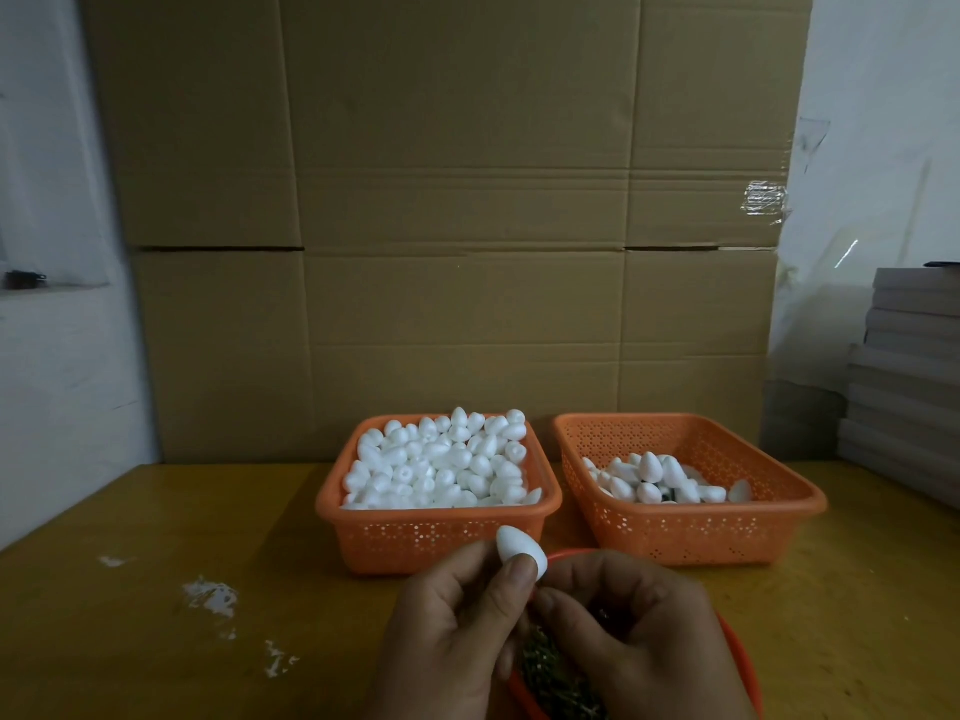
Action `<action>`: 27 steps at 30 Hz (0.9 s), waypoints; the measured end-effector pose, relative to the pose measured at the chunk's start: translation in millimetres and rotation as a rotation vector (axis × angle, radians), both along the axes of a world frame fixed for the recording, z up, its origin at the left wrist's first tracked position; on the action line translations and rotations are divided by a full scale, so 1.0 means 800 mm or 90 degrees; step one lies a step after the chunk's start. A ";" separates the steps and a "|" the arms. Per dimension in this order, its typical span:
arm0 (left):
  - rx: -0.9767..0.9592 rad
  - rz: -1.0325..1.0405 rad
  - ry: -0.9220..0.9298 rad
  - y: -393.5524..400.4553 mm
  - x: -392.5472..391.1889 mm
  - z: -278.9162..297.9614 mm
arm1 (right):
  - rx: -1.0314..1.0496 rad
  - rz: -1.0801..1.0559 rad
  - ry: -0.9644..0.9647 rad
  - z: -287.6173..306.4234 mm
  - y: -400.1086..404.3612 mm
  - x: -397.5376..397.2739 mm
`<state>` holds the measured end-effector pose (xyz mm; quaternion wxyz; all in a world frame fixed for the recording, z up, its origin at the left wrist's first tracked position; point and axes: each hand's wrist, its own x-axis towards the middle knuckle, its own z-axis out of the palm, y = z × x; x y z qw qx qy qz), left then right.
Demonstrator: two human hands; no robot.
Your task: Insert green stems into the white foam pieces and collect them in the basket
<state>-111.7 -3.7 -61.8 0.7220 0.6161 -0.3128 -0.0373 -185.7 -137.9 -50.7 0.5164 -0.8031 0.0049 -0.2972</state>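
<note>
Foam piece [522, 556] is pinched by left hand [447, 631]; right hand [623, 631] grip curled, contents unclear.

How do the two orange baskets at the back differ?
The left basket is heaped to its rim with white foam pieces; the right basket holds only a small pile, its floor mostly bare. Something dark shows among the right basket's pieces, none in the left's. Both are orange, perforated and rectangular, side by side on the table.
</note>
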 end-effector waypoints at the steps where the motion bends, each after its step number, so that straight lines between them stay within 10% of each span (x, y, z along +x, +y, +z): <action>1: 0.001 0.006 -0.007 0.000 0.000 0.000 | 0.008 0.006 0.002 -0.001 -0.001 0.001; 27: 0.141 0.167 -0.247 0.006 -0.006 -0.004 | 0.134 0.089 0.027 -0.009 0.004 0.006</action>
